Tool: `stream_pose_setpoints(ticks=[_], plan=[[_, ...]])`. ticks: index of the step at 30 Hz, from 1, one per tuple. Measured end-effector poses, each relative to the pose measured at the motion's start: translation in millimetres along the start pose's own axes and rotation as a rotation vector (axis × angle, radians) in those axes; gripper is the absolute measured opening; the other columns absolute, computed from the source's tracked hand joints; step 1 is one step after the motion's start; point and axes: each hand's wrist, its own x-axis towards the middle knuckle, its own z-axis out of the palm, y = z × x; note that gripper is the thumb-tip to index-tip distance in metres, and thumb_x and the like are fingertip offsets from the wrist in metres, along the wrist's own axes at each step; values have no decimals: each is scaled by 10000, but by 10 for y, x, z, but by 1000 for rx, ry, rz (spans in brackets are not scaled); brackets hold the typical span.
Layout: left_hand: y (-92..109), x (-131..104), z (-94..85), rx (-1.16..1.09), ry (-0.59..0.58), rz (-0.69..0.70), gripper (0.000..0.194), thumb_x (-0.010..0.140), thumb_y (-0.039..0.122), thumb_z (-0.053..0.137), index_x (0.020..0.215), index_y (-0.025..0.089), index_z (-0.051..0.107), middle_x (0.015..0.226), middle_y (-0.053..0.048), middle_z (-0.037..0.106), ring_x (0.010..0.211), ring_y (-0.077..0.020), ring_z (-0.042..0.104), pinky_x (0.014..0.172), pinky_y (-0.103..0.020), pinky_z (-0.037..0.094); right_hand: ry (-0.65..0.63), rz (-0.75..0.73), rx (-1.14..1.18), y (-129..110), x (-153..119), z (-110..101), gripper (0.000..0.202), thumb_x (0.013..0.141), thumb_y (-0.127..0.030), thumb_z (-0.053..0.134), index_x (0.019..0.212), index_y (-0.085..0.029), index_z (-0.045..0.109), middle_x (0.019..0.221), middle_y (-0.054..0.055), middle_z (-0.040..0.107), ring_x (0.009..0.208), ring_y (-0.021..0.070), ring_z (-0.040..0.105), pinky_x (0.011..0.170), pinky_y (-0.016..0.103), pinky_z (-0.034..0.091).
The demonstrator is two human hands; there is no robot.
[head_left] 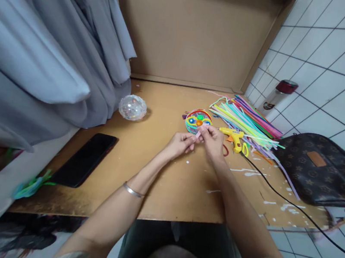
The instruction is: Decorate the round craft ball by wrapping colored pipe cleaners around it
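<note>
A short pale pink strip (pixel 198 135) is pinched between my two hands over the middle of the wooden table. My left hand (pixel 180 144) is closed on its lower end, and my right hand (pixel 210 138) is closed on its upper end. Just behind my fingers lies a round, colourful decorated piece (pixel 199 118) with a red and turquoise rim, partly covered by my right hand. A yellow glue gun (pixel 235 140) rests to the right of my right hand, its black cable running off to the right.
Many coloured pipe cleaners (pixel 242 118) lie at the back right, beside a dark patterned bag (pixel 326 170) and a red-lidded bottle (pixel 277 95). A clear ball (pixel 132 107) stands at the left, a black phone (pixel 84 161) nearer the front. Grey curtains (pixel 74 43) hang on the left.
</note>
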Motion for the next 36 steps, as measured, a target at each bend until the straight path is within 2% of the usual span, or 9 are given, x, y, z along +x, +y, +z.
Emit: stream_pose_setpoints(ticks=[5, 12, 15, 18, 21, 26, 30, 33, 36], plan=[[-23, 1, 7, 167, -23, 102, 263, 841, 370, 601, 728, 140, 658, 517, 47, 532, 425, -60, 390, 471, -210, 280, -32, 18, 46, 15, 10, -11, 465, 710, -635, 717, 588, -208, 579, 490, -54, 512, 469, 84, 428, 503, 247, 359], [-18, 4, 22, -93, -40, 33, 414, 769, 557, 676, 823, 147, 644, 573, 35, 579, 400, -52, 387, 445, -211, 283, 9, 103, 236, 52, 71, -94, 394, 666, -566, 804, 706, -197, 671, 549, -41, 560, 499, 78, 467, 483, 224, 370], [-21, 13, 10, -149, 19, 57, 428, 735, 564, 722, 799, 146, 654, 563, 37, 567, 415, -46, 371, 450, -210, 280, 54, 99, 303, 56, 72, -77, 344, 678, -513, 819, 726, -200, 683, 577, -37, 577, 518, 76, 470, 488, 215, 382], [-28, 27, 21, -197, 112, 78, 406, 750, 544, 724, 791, 146, 663, 553, 42, 546, 428, -45, 355, 453, -210, 268, 121, 121, 328, 39, 67, -39, 294, 694, -461, 807, 712, -201, 671, 623, -32, 606, 526, 72, 460, 501, 217, 391], [-43, 45, 49, -212, 150, 84, 400, 771, 542, 708, 793, 145, 665, 555, 43, 542, 428, -47, 352, 453, -210, 271, 185, 129, 321, 7, 68, -28, 279, 666, -440, 811, 706, -202, 670, 672, -29, 634, 537, 71, 450, 513, 223, 394], [-86, 43, 56, -94, 146, 145, 393, 835, 531, 640, 843, 140, 684, 614, 15, 596, 443, -60, 404, 482, -212, 338, 143, 59, 281, -4, 65, -49, 339, 622, -496, 822, 670, -200, 663, 608, -41, 590, 545, 79, 450, 527, 227, 385], [-80, -37, 61, 209, 153, 254, 321, 895, 425, 581, 1028, 163, 710, 733, -14, 659, 589, -107, 526, 601, -222, 402, 131, 54, 254, 26, 32, 1, 371, 624, -521, 812, 624, -196, 632, 556, -46, 560, 510, 75, 429, 498, 221, 353], [-66, -84, 78, 426, 225, 313, 270, 934, 351, 518, 959, 177, 722, 705, -9, 648, 636, -119, 535, 651, -222, 391, 150, 48, 219, 43, 3, 54, 370, 636, -528, 791, 613, -197, 626, 539, -46, 550, 504, 78, 424, 493, 222, 354], [-86, -66, 84, 376, 217, 263, 309, 957, 351, 462, 845, 173, 689, 621, 11, 603, 568, -108, 511, 615, -216, 384, 164, 69, 209, 56, -12, 75, 363, 643, -537, 773, 636, -200, 636, 588, -35, 589, 518, 80, 433, 504, 226, 373]])
